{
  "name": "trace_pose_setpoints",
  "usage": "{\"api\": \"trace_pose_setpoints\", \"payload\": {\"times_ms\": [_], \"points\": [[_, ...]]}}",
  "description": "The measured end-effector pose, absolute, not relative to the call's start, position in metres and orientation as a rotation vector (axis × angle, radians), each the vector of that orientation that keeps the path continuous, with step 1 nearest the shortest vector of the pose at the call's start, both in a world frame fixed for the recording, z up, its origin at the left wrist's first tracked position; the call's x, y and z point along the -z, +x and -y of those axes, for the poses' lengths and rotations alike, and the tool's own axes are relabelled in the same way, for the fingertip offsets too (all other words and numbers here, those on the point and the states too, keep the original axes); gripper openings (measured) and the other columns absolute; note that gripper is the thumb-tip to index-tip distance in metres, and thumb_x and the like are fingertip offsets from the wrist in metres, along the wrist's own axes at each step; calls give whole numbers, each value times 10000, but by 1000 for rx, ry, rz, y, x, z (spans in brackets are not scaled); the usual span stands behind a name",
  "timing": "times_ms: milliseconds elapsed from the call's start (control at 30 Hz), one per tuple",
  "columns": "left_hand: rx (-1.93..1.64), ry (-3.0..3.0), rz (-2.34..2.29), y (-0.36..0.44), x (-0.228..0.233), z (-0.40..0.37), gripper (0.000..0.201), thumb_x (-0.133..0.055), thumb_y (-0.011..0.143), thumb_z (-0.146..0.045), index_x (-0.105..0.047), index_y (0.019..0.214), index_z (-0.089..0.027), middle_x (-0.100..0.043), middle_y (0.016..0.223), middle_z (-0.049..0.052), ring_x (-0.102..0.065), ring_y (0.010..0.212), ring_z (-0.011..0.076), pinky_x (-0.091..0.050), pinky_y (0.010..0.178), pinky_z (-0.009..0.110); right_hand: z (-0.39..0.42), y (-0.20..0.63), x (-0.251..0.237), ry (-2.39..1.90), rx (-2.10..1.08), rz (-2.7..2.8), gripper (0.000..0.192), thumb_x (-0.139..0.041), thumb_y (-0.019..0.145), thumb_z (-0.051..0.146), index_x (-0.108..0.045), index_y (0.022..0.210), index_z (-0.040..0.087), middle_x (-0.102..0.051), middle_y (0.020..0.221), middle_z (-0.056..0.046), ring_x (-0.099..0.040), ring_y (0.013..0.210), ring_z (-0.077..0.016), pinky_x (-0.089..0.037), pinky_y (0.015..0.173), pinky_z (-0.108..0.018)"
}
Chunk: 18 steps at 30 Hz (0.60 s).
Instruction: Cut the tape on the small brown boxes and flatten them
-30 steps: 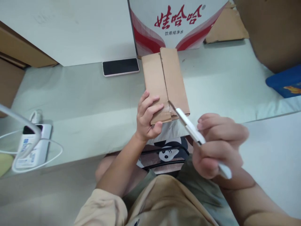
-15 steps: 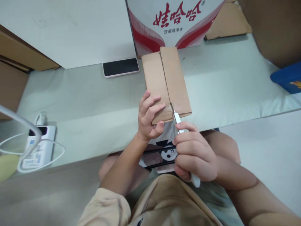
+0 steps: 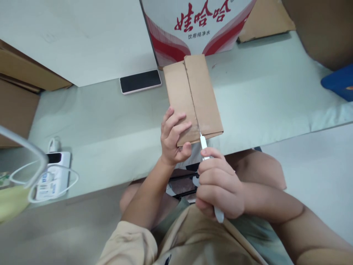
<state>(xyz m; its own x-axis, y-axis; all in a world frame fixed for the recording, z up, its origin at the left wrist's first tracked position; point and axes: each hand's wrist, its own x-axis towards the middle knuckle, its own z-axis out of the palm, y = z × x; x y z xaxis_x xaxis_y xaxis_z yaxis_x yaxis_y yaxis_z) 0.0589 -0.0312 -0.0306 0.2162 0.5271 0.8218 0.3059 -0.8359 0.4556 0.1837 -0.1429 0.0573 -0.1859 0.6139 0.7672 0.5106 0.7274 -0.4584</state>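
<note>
- Brown cardboard lies under our left hand point(image 3: 175, 136): the box point(image 3: 205, 92) is by the near edge of the worktop point(image 3: 116, 143), its long axis running away from us, its far end leaning a little to the left.
- Our left hand is the nearer one, in contact; it grips the near left corner, fingers spread over the top and thumb bent at the near end.
- Our right hand point(image 3: 219, 184) is closed around a white knife point(image 3: 203, 142), and from it the box lies ahead and slightly left.
- Down the top runs the seam point(image 3: 191, 95), along that same long axis; the knife points roughly in line with it, its tip at the seam's near end. We judge this line-up matters most.
- We cannot tell whether the tip sits inside the gap or just on it.
- Beyond the box stands a white-and-red carton point(image 3: 212, 40); a phone point(image 3: 141, 81) lies just beside its far left side.
</note>
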Motion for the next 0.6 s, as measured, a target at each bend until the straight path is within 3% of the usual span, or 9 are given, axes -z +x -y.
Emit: {"api": "trace_pose_setpoints", "payload": {"times_ms": [167, 367, 600], "points": [[-1718, 2294, -778, 60, 31, 28, 411, -378, 980, -556, -600, 1230, -319, -661, 1232, 60, -641, 1239, 228, -476, 1192, 512, 146, 184, -56, -867, -94, 1842, 371, -402, 1024, 228, -569, 694, 213, -500, 647, 24, -544, 699, -122, -542, 982, -356], [-1677, 2270, -736, 59, 29, 30, 420, -404, 996, -538, -621, 1223, -258, -647, 1266, 75, -607, 1302, 249, -435, 1224, 517, 137, 185, -52, -910, -127, 1782, 298, -428, 1016, 246, -554, 748, 215, -529, 659, 22, -566, 697, -130, -560, 971, -362], [-1695, 2277, -721, 59, 29, 29, 407, -422, 977, -542, -606, 1257, -310, -660, 1258, 61, -621, 1271, 245, -440, 1214, 533, 141, 193, -62, -900, -214, 1806, 212, -459, 987, 243, -535, 791, 218, -535, 660, 29, -594, 713, -126, -571, 1006, -388]]}}
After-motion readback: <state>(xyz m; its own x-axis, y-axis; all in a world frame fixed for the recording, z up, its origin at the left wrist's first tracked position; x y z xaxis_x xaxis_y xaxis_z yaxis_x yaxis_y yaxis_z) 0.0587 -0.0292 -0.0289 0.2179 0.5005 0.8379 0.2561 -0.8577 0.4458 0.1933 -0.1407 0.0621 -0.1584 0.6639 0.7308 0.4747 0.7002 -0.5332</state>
